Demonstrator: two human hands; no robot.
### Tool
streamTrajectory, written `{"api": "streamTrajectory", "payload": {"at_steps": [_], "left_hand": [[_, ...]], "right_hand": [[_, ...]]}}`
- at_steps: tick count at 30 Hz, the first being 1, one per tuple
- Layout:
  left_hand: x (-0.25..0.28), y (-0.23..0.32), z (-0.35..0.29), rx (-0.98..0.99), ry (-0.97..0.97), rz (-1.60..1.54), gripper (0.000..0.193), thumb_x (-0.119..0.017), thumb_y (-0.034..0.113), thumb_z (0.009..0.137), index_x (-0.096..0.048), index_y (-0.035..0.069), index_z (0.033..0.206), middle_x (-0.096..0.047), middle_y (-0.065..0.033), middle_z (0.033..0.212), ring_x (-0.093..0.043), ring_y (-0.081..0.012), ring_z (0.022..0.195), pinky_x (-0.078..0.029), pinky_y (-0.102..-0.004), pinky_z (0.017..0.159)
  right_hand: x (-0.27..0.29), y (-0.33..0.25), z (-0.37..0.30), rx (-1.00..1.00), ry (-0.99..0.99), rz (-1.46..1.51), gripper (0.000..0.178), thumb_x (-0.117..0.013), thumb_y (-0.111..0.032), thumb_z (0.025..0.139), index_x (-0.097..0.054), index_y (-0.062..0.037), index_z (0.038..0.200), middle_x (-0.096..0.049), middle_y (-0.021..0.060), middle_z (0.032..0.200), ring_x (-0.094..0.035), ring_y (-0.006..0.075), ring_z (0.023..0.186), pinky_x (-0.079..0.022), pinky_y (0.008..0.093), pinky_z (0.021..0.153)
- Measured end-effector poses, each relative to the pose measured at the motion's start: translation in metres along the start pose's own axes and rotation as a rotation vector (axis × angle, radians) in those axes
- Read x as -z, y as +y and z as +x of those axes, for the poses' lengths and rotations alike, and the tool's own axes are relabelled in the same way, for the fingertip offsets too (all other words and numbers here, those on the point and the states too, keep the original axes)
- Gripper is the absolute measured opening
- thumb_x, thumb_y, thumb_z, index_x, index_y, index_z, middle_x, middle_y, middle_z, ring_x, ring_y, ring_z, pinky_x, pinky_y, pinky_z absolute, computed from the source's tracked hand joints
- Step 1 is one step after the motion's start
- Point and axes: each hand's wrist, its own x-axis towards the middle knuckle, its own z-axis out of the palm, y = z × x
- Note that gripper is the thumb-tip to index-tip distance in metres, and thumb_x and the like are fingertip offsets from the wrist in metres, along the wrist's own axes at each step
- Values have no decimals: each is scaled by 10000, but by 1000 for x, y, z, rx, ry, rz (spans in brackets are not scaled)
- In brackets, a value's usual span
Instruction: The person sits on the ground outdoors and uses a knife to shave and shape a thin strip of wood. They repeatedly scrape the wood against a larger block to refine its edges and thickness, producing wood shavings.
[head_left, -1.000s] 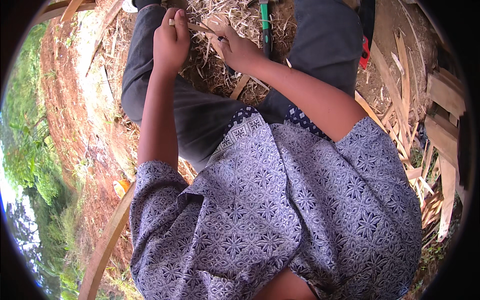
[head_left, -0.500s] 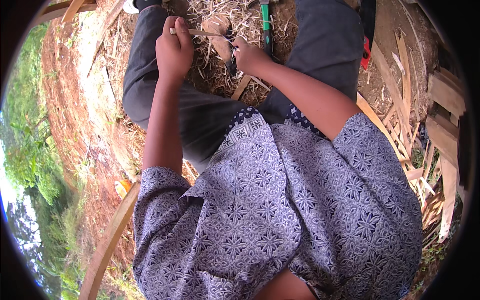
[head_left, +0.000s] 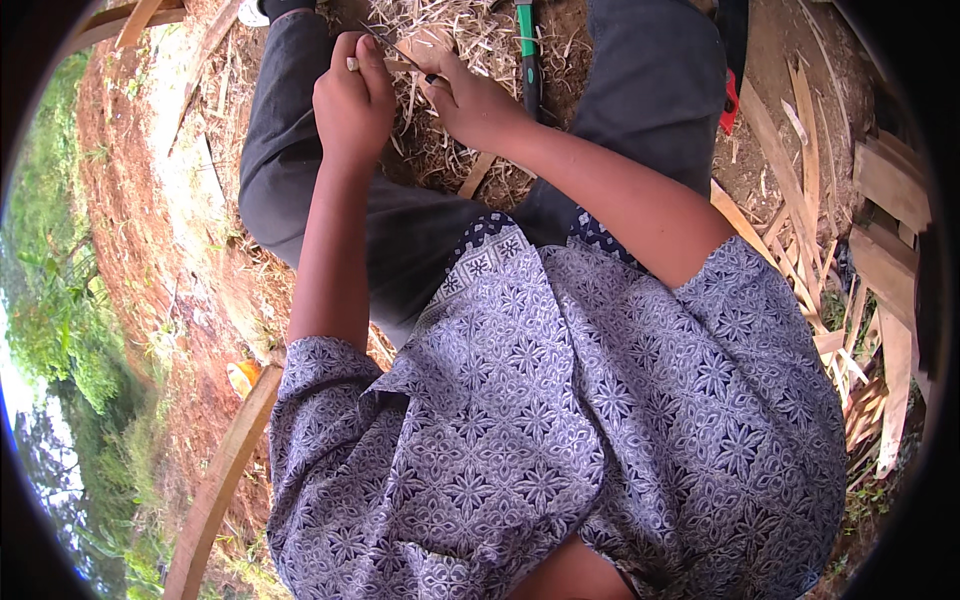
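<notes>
My left hand [head_left: 355, 105] is closed around a thin wooden strip [head_left: 400, 66], with one pale end poking out by the thumb. Close beside it, my right hand [head_left: 478, 108] grips a knife [head_left: 432, 78] by its dark handle. The narrow blade points up and left, crossing the strip near my left fingers. Beyond the hands, a piece of wood [head_left: 428, 42] lies among pale shavings [head_left: 478, 40] on the ground between my legs.
A tool with a green and black handle [head_left: 529, 65] lies right of the shavings. Beside my right leg is a dark tool with a red part [head_left: 731, 100]. Split wood pieces [head_left: 885, 285] are heaped at the right. A curved plank [head_left: 220, 480] stands out at lower left.
My right hand has moved left with the knife, closer to my left hand. The blade now shows across the strip. My left hand has barely shifted.
</notes>
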Motion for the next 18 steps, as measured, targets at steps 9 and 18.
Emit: {"api": "streamTrajectory", "payload": {"at_steps": [9,18], "left_hand": [[-2,-4,-5,15,-8,-41,365,-417,263,1103,-642,46,914,-645,-128,720,-655,-298,640,-492,-392,624],[0,-13,-7,20,34,-108,421,-431,311,1111,-642,38,868,-559,-123,596,-585,-288,540,-459,-380,563]], "right_hand": [[-1,17,2,-40,-30,-136,342,-538,-232,1017,-483,-92,1324,-714,248,1054,-692,448,982,-532,539,842],[3,19,11,-69,-84,-176,337,-544,-228,1008,-504,-88,1312,-725,226,970,-714,425,942,-541,521,808]]}}
